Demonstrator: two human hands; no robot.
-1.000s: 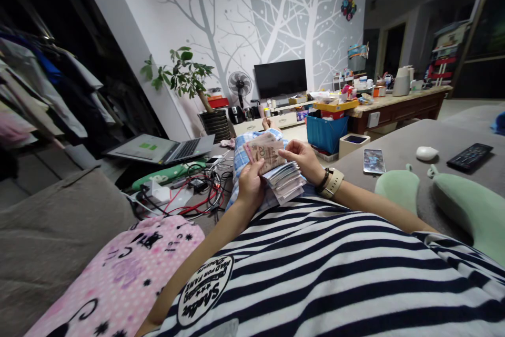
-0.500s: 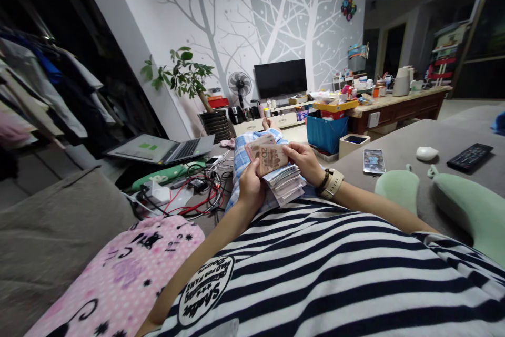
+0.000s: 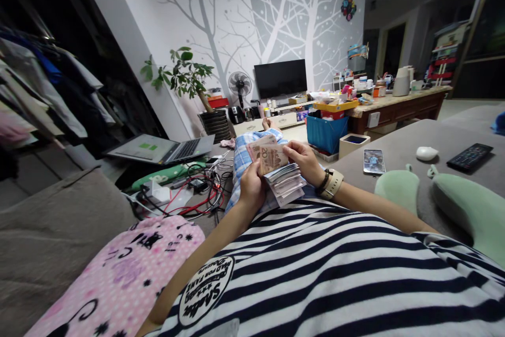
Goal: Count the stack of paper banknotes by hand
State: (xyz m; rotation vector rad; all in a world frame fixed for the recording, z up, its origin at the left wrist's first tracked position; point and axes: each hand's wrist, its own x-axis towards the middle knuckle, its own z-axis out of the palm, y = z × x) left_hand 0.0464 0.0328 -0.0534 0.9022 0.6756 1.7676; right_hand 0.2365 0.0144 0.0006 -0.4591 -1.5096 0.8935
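A thick stack of banknotes (image 3: pixel 284 183) rests over my lap, above my striped shirt. My left hand (image 3: pixel 251 185) grips the stack's left side, thumb on top. My right hand (image 3: pixel 304 160), with a watch on the wrist, pinches the top brownish banknote (image 3: pixel 270 158) marked 20, which is bent up away from the stack. Both hands touch the notes.
A pink cat-print blanket (image 3: pixel 122 274) lies at the left. Tangled cables and a power strip (image 3: pixel 179 192) sit beside an open laptop (image 3: pixel 161 149). To the right, a phone (image 3: pixel 373 161), a white mouse (image 3: pixel 426 153), a remote (image 3: pixel 469 156) and green cushions (image 3: pixel 461 200) lie on the grey sofa.
The top note, lifted high a second ago, has come down closer to the stack; my right hand has shifted slightly toward it. My left hand stays put.
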